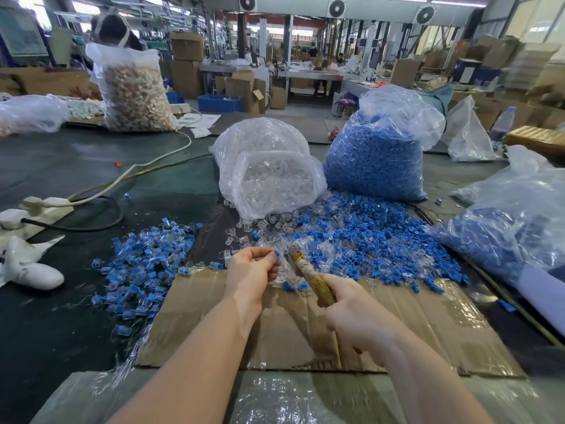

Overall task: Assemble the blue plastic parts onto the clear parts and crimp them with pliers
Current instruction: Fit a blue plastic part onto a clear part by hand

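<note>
Both hands busy over the near cardboard: left hand (250, 270) pinches a blue plastic part (277, 253), apparently seated on a clear part, right hand (351, 313) clenches the pliers (308, 272); risk: misaligned jaws squeeze off-centre, part slips or cracks.
</note>
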